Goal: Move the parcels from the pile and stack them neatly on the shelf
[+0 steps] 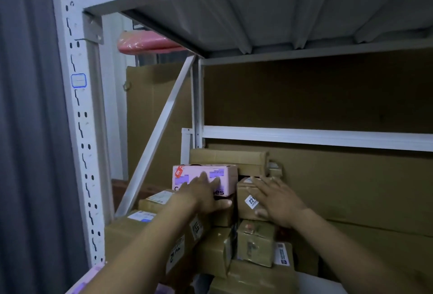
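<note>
A stack of parcels fills the left end of the metal shelf. My left hand lies flat with straight fingers against the front of a pink box near the top of the stack. My right hand presses with spread fingers on a brown taped parcel bearing a white number sticker, right beside the pink box. A wider brown carton lies behind and above both. Below them sit several more brown taped parcels, partly hidden by my forearms.
The white slotted upright stands at the left, with a diagonal brace behind the stack. Cardboard sheets line the shelf's back. The shelf board above hangs low overhead. A pink plastic bag lies beyond the shelf's left end.
</note>
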